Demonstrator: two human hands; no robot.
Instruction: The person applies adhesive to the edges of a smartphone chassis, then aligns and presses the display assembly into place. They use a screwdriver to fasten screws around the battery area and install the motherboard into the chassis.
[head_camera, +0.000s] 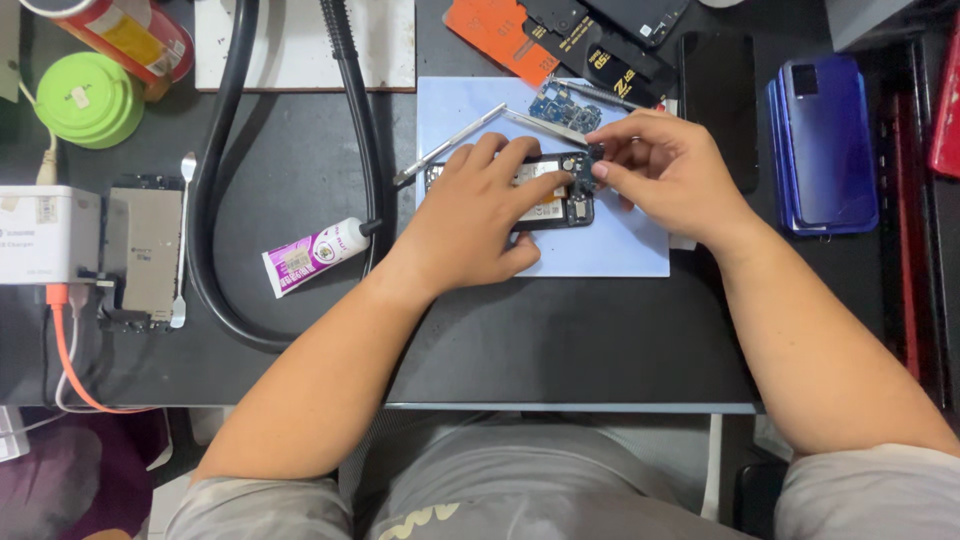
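Black-framed and opened up, the disassembled phone (555, 205) lies on a pale blue work mat (610, 250) at the middle of the dark counter (560, 340). The left hand (480, 215) presses flat on it, fingers spread along its back, pinning it down. The right hand (665, 170) comes in from 3 o'clock, its fingers (600, 170) pinched together on a small dark part at the phone's top corner. At 12 o'clock from the phone lie metal tweezers (545, 125) and a loose blue circuit board (565, 105); a thin metal tool (450, 145) sits at 10 o'clock. Out at 9 o'clock lies a glue tube (315, 255) beside a black hose (215, 200); at 3 o'clock, a stack of blue phone backs (825, 140). I'd say the danger is that a twist or hard pull could tear a connector, or the tiny part could slip from the pinch.
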